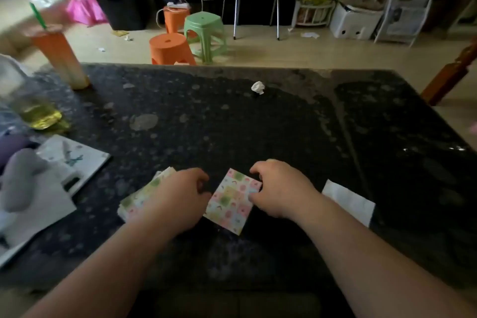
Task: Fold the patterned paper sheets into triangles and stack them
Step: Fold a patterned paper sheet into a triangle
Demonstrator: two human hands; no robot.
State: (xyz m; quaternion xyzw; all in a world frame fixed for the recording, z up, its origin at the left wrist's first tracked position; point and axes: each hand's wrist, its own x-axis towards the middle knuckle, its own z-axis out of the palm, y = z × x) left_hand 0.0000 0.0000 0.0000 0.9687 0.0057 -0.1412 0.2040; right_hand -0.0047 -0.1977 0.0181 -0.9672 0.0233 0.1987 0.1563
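**Dark speckled counter, one sheet laid out to fold**

Dark stone counter (284, 124) fills the view, with plastic stools (204, 31) on the floor beyond its far edge. At far left stand a blurred orange cup (60, 57) and a bottle (33, 108) of yellowish liquid. Nearer, a white bag (74, 160) lies flat, cut off by the frame.

Right of it, at the near middle, sits the pile of patterned sheets (139, 196), mostly covered by the left hand (178, 199) resting on it. Its fingers (200, 179) curl toward the left edge of the single patterned sheet (232, 201), which lies flat just beside the pile, turned corner-on. Whether they pinch that edge or only touch it I cannot tell, as the tips are tucked out of sight. Far beyond the sheet lies a crumpled tissue (258, 87). The right hand (281, 188) has thumb and fingers closed on the sheet's right corner. Just right of that wrist lies a plain white paper (348, 201), its near end hidden behind the forearm.

The sheet looks thin, light and limp, likely to skate on the polished stone and to keep any crease it is given. Holding it by opposite corners seems best: one pinned down, the other carried across to meet it.

No folded triangle shows anywhere, and the pile's depth is hidden under the hand.
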